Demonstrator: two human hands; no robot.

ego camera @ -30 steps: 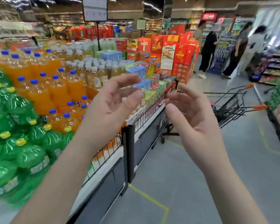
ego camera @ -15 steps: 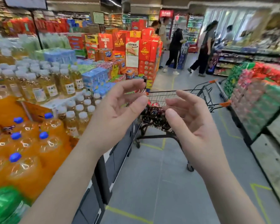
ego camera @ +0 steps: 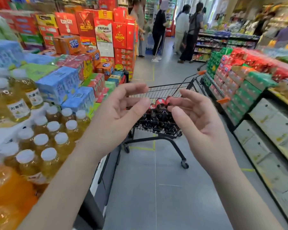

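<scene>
My left hand (ego camera: 116,113) and my right hand (ego camera: 198,118) are raised side by side in front of me, palms facing each other, fingers loosely bent, holding nothing. Behind them in the aisle stands a black wire shopping cart (ego camera: 166,92) with orange handle ends. Several dark cola bottles with red caps (ego camera: 160,107) stand in the cart's basket, partly hidden by my fingers. Neither hand touches the cart.
Yellow drink bottles with white caps (ego camera: 45,138) and orange soda bottles (ego camera: 7,188) fill the display at left, with stacked boxes (ego camera: 83,27) behind. Shelves of packaged goods (ego camera: 239,80) line the right. Several people (ego camera: 186,30) stand at the aisle's far end. Grey floor (ego camera: 156,188) lies ahead.
My view has swung right from the bottle display toward the aisle, bringing the cart to the centre behind my hands. Both hands keep the same raised, empty pose.
</scene>
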